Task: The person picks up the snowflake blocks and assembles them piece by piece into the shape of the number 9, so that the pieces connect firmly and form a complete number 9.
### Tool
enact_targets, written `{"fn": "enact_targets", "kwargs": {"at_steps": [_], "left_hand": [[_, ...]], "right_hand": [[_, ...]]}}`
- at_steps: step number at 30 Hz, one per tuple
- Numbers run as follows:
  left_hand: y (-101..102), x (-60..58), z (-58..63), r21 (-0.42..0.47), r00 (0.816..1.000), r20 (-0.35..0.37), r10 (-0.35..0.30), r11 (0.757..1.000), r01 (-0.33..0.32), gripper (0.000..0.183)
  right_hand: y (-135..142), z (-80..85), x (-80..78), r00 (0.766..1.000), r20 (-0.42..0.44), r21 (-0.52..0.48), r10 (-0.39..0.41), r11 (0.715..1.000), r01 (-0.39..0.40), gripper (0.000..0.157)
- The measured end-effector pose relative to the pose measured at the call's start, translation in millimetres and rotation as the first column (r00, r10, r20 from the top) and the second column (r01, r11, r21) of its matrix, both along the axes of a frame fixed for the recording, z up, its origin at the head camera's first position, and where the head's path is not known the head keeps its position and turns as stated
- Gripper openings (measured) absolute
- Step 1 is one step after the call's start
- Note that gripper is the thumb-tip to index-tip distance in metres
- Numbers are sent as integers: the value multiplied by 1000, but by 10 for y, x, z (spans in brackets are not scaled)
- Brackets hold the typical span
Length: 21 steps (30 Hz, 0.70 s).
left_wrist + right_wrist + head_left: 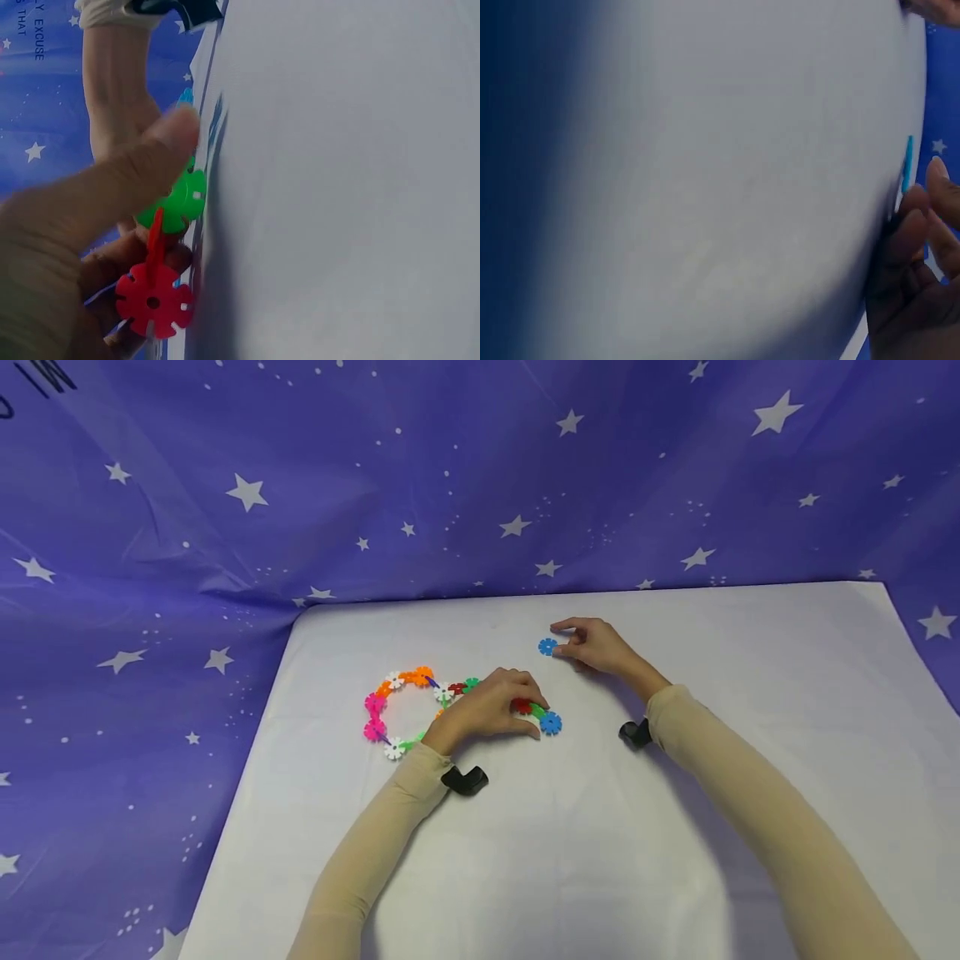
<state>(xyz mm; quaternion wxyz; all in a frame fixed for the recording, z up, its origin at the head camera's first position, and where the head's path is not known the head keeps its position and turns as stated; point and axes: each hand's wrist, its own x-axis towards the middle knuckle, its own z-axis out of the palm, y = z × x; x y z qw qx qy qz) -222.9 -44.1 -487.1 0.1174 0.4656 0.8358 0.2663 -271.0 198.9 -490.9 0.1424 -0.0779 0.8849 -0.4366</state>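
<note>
A chain of colourful notched plastic discs (376, 702) forms a loop on the white table, with a tail running right under my left hand (495, 703). Its thumb stands apart from the forefinger, and the tail passes between them. The left wrist view has a red disc (154, 301) in front of the fingers and a green disc (180, 199) partly behind the thumb. The tail ends in a blue disc (551, 723). Farther back, my right hand (595, 645) is at a loose blue disc (548, 647), thumb tip by its edge and forefinger spread away.
A white cloth covers the table (600, 860). Behind it hangs a purple backdrop (450, 485) with white stars. Black straps, one by the left wrist (465, 781) and one by the right (635, 734), stick out below the sleeves.
</note>
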Motion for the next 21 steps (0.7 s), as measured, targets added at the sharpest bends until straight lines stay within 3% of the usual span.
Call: {"fn": "enact_targets", "kwargs": {"at_steps": [9,21], "left_hand": [[3,34,-30,4,998,-58,15,1000,-15,38],[4,35,-21,21,999,-31,31,999,-30,38]], "right_hand": [[-114,7,-9,997,-76,128,7,992,2,37],[28,-30,122,992,-127,57,-15,998,23,19]]}}
